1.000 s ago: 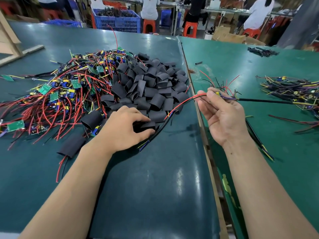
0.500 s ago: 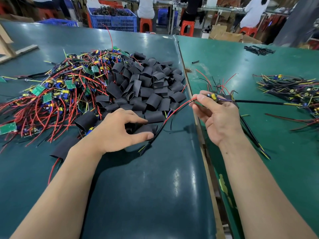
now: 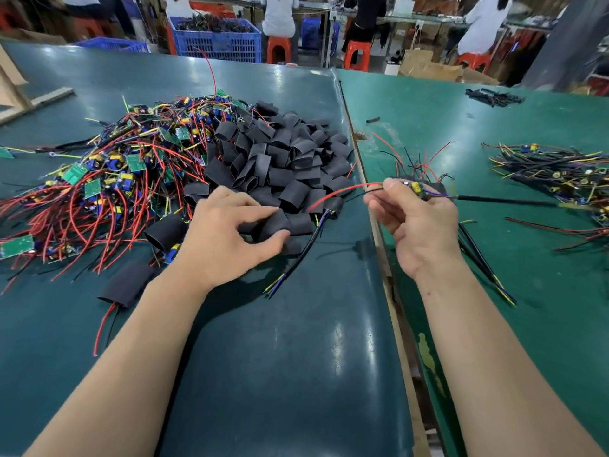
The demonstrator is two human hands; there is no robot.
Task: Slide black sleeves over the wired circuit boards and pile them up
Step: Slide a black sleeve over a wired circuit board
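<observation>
Your left hand (image 3: pixel 227 239) has closed thumb and fingers round one flat black rubbery sleeve (image 3: pixel 280 225) at the heap's near edge. Your right hand (image 3: pixel 418 219), right of the heap, keeps pinching the small wired circuit board (image 3: pixel 416 187), so threading comes next

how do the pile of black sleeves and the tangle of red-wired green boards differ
The pile of short black sleeves is one dull colour; the tangle of red-wired green circuit boards mixes red, green, blue and yellow. The sleeves heap compactly, while the boards sprawl wide with wires trailing outward. The left hand grips a sleeve only. Both lie on the dark green table.
</observation>
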